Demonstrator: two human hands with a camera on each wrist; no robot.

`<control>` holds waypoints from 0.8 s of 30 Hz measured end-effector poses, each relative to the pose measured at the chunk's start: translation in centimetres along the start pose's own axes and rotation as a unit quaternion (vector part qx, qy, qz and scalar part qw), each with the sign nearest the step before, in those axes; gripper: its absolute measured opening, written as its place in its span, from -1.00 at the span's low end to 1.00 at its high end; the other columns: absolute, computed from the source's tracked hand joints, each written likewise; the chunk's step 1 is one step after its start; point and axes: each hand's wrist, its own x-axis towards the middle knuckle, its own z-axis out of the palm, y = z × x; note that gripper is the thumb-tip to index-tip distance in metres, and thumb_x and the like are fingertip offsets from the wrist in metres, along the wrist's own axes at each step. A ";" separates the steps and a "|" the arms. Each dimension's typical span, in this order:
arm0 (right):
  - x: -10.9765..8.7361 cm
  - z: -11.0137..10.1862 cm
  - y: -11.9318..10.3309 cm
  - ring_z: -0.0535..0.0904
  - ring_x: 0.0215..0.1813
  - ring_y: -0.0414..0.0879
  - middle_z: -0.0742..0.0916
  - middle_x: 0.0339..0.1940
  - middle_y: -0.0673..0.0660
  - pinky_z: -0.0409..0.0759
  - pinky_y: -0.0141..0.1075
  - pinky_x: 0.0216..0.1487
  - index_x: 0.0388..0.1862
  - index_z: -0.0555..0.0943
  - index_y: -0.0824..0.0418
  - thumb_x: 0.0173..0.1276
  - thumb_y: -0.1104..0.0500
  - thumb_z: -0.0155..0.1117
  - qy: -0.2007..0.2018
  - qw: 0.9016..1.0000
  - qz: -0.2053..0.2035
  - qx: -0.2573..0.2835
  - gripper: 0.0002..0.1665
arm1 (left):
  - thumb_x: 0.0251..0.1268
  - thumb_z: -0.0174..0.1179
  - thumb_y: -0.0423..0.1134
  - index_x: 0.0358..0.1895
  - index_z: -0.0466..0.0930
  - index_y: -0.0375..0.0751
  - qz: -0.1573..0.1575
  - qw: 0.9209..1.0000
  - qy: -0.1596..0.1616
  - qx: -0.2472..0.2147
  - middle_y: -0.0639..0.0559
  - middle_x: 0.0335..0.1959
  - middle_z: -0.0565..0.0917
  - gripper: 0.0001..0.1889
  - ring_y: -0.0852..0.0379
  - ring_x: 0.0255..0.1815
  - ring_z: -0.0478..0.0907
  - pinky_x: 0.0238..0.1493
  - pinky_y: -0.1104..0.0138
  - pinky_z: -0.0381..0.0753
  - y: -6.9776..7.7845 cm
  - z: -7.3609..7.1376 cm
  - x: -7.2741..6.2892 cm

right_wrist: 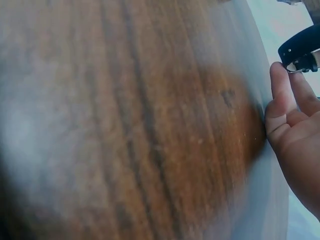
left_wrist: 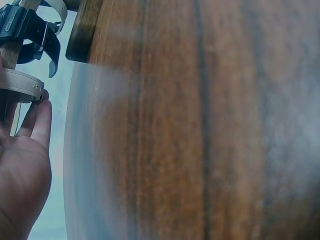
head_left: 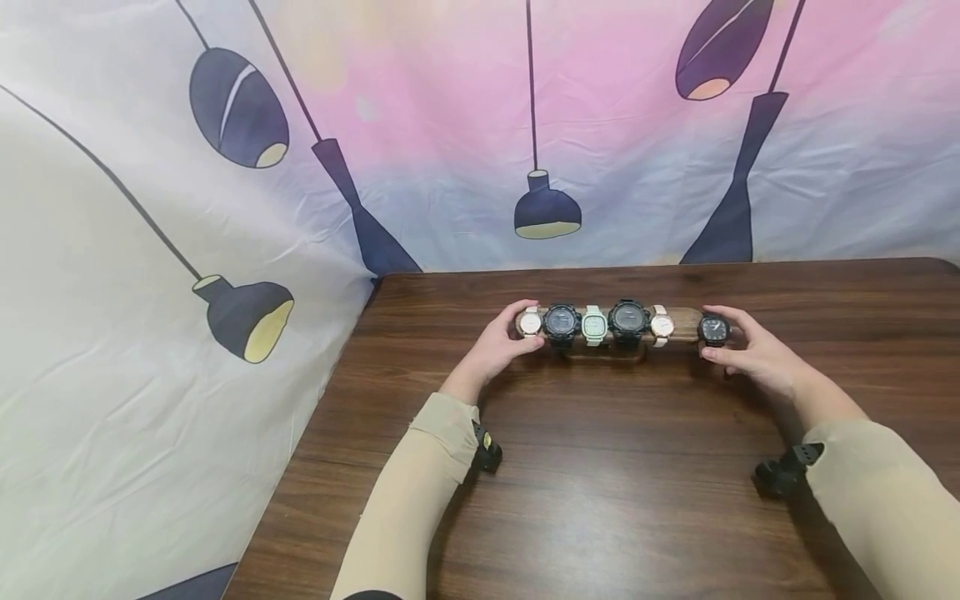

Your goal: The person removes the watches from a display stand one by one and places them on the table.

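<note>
A wooden watch stand [head_left: 684,323] bears a row of wristwatches. Thumb and fingers of my left hand [head_left: 495,343] pinch the white-strapped watch [head_left: 530,322] at the stand's left end; in the left wrist view its white strap [left_wrist: 22,84] meets my fingertips. At the other end, my right hand [head_left: 761,354] holds a black watch [head_left: 714,329] from above and below, and its black strap [right_wrist: 299,47] shows by the fingertips in the right wrist view. Between them sit a chunky black watch [head_left: 561,322], a mint square watch [head_left: 594,325], another chunky black watch [head_left: 628,319] and a white-strapped watch [head_left: 662,325].
The stand is near the back of a dark wooden table [head_left: 600,500]. Behind the table hangs a cloth backdrop [head_left: 450,125] printed with lamps, which also runs along the left side. A bare stretch of the stand separates the right-end watch from the others.
</note>
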 end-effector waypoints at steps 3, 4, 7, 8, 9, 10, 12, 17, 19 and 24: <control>-0.3 0.0 -0.1 0.49 -0.25 -0.27 0.38 0.06 0.29 0.51 -0.26 -0.38 0.43 0.11 -0.05 0.32 0.25 0.22 0.003 1.000 -0.002 0.000 -0.22 | 0.16 0.29 -0.36 0.34 0.25 -0.18 0.000 1.000 -0.001 0.006 -0.13 0.14 0.46 -0.34 0.07 0.08 0.46 0.08 0.30 0.41 -0.2 0.0 0.1; -0.4 0.0 -0.1 0.50 -0.25 -0.26 0.39 0.05 0.26 0.51 -0.26 -0.38 0.42 0.12 -0.06 0.32 0.25 0.22 0.003 1.000 -0.002 0.000 -0.23 | 0.16 0.29 -0.36 0.35 0.24 -0.19 -0.001 1.000 -0.002 0.006 -0.13 0.14 0.46 -0.33 0.07 0.08 0.46 0.08 0.31 0.41 -0.2 -0.1 0.1; -0.7 0.0 0.0 0.50 -0.25 -0.27 0.41 0.02 0.17 0.50 -0.27 -0.39 0.42 0.13 -0.05 0.31 0.26 0.22 0.006 1.000 -0.005 -0.005 -0.23 | 0.16 0.28 -0.37 0.37 0.21 -0.21 -0.007 1.000 -0.008 -0.007 -0.15 0.16 0.44 -0.31 0.07 0.09 0.45 0.07 0.33 0.40 -0.2 -0.1 0.1; -0.8 0.0 0.0 0.51 -0.25 -0.27 0.42 0.01 0.12 0.50 -0.27 -0.39 0.41 0.14 -0.04 0.31 0.27 0.23 0.007 1.000 -0.007 -0.007 -0.23 | 0.16 0.28 -0.38 0.38 0.21 -0.21 -0.009 1.000 -0.010 -0.013 -0.17 0.17 0.44 -0.31 0.07 0.08 0.45 0.07 0.33 0.40 -0.1 -0.1 0.1; -0.9 0.0 0.0 0.51 -0.26 -0.26 0.43 -0.01 0.08 0.50 -0.27 -0.40 0.40 0.15 -0.04 0.30 0.28 0.23 0.008 1.000 -0.010 -0.008 -0.23 | 0.17 0.27 -0.39 0.38 0.20 -0.22 -0.012 1.000 -0.013 -0.019 -0.18 0.17 0.43 -0.31 0.06 0.08 0.45 0.07 0.34 0.41 0.0 -0.1 0.0; -1.0 0.0 0.1 0.51 -0.27 -0.26 0.44 -0.02 0.02 0.50 -0.27 -0.40 0.40 0.17 -0.04 0.30 0.29 0.24 0.009 1.000 -0.012 -0.010 -0.24 | 0.17 0.26 -0.40 0.38 0.19 -0.24 -0.013 1.000 -0.015 -0.022 -0.19 0.17 0.43 -0.31 0.07 0.07 0.46 0.05 0.34 0.42 0.3 -0.1 -0.2; -1.2 0.0 0.1 0.51 -0.29 -0.25 0.46 -0.05 -0.07 0.49 -0.28 -0.42 0.38 0.19 -0.04 0.28 0.31 0.24 0.010 1.000 -0.016 -0.012 -0.25 | 0.18 0.25 -0.42 0.38 0.18 -0.27 -0.014 0.999 -0.021 -0.029 -0.22 0.16 0.43 -0.31 0.07 0.05 0.47 0.04 0.35 0.43 1.0 -0.1 -0.5; -1.8 0.0 0.3 0.48 -0.32 -0.22 0.43 -0.03 -0.14 0.48 -0.29 -0.42 0.38 0.18 0.01 0.27 0.31 0.25 0.010 1.000 -0.016 -0.023 -0.24 | 0.18 0.23 -0.45 0.38 0.16 -0.33 -0.012 0.999 -0.024 -0.028 -0.25 0.14 0.43 -0.32 0.09 0.01 0.49 0.01 0.37 0.44 2.5 0.0 -1.2; -2.0 0.1 0.3 0.47 -0.33 -0.21 0.42 -0.02 -0.12 0.48 -0.29 -0.43 0.40 0.17 0.06 0.27 0.30 0.26 0.012 0.999 -0.017 -0.031 -0.23 | 0.18 0.23 -0.45 0.37 0.17 -0.34 -0.011 0.999 -0.022 -0.029 -0.25 0.13 0.44 -0.32 0.09 0.01 0.49 0.01 0.36 0.44 2.6 0.0 -1.3; -2.4 0.3 0.1 0.47 -0.34 -0.21 0.43 -0.05 -0.10 0.47 -0.29 -0.44 0.39 0.15 0.20 0.25 0.30 0.28 0.017 0.998 -0.027 -0.046 -0.22 | 0.17 0.24 -0.45 0.36 0.20 -0.31 -0.009 0.999 -0.018 -0.031 -0.23 0.12 0.46 -0.34 0.10 0.01 0.49 0.02 0.36 0.44 2.6 0.0 -1.3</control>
